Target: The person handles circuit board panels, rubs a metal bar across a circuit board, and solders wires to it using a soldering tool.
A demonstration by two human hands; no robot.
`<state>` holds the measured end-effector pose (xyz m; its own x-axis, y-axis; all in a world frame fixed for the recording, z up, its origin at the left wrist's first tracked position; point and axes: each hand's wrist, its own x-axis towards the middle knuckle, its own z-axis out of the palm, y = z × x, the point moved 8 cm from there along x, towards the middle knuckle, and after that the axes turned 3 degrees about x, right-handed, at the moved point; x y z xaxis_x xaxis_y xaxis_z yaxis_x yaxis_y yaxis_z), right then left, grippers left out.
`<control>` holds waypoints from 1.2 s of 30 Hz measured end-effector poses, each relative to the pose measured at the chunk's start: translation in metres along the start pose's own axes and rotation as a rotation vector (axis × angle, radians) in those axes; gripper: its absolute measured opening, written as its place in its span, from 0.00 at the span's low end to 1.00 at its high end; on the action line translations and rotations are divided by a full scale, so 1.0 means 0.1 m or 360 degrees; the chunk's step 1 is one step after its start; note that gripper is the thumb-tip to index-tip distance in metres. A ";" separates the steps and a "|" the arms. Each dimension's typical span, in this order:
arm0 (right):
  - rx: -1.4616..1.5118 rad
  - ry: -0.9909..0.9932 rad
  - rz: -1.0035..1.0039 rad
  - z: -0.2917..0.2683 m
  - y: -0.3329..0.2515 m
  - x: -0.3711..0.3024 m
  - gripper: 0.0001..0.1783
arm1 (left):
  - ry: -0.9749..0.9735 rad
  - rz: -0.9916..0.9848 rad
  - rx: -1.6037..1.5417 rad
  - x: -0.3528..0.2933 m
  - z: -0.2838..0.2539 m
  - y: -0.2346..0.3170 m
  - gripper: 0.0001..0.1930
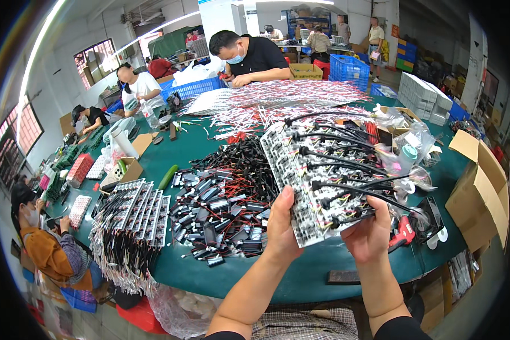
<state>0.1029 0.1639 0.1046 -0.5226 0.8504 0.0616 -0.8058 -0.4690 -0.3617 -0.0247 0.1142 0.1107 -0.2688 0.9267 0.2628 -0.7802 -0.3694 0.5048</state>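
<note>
My left hand (283,229) grips the near left edge of a stack of white circuit board panels (292,181), thumb on top. At the near right corner my right hand (369,232) holds the same stack, its thumb up beside a black cable. Thick black cables (357,169) run across the boards and stick out to the right, among thin coloured wires. The stack is tilted above the green table (209,277). Just left of it lies a heap of small dark blocks with red and black wires (215,215). The fingers under the boards are mostly hidden.
Wired board panels (133,215) are stacked at the left. White and red wires (289,99) pile up at the back. A red glue gun (402,233) and an open cardboard box (481,187) are at the right. A co-worker in a mask (255,59) works across the table.
</note>
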 end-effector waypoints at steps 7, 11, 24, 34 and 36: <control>-0.0604 0.0111 -0.0405 -0.06 -0.44 0.18 0.20 | 0.0217 0.0391 0.0431 0.23 0.00 0.44 0.13; -0.0683 0.0252 -0.0753 -0.12 -0.79 0.34 0.11 | 0.0132 0.0346 0.0462 0.47 -0.02 0.27 0.15; -0.1625 0.0426 -0.1032 -0.37 -1.27 1.50 0.19 | 0.0481 0.0088 0.1289 1.76 -1.24 -0.37 0.20; -0.1540 0.0507 -0.0633 -1.12 -1.03 1.71 0.20 | 0.0205 0.0329 0.1342 1.66 -0.89 -0.19 0.17; -0.1518 0.0526 -0.0450 -1.23 -1.02 1.73 0.22 | 0.0130 0.0366 0.1259 1.75 -0.69 -0.20 0.17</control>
<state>0.1293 0.3883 0.0379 -0.1315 0.9899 0.0533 -0.2580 0.0177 -0.9660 -0.0949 0.2883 0.0899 -0.4373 0.8127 0.3851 -0.0808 -0.4620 0.8832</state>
